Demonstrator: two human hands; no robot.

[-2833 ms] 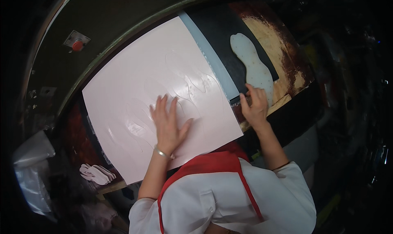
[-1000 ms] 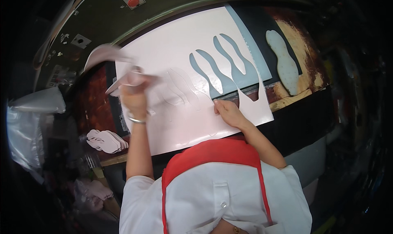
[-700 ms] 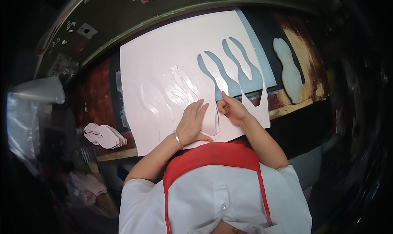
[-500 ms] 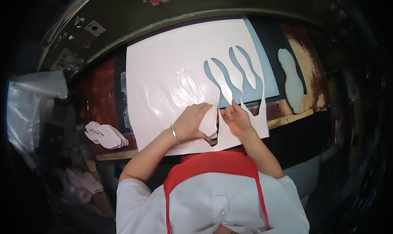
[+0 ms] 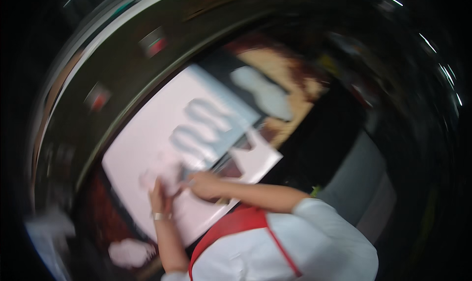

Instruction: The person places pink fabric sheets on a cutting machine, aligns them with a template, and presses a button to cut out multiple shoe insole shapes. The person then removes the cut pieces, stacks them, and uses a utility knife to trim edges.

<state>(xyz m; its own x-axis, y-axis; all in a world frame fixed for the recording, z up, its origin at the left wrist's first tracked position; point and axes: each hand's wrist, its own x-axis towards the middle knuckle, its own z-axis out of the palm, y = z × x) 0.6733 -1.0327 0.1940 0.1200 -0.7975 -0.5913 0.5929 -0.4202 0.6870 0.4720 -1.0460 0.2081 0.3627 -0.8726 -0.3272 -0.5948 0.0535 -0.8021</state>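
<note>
Beyond the red apron point(image 5: 227, 225), the left hand point(image 5: 161, 198) and right hand point(image 5: 205, 184) come close together over the near part of a pale pink sheet point(image 5: 130, 158), covering some of it, their fingers too blurred to tell whether spread or pinching. A stack of pink sole-shaped pieces point(image 5: 130, 253) sits by its near left corner, while a blue sheet point(image 5: 238, 118) shows through wavy openings. Past these lie a white sole-shaped template point(image 5: 265, 95) and a dark machine front point(image 5: 123, 67) bearing red buttons point(image 5: 157, 46).
</note>
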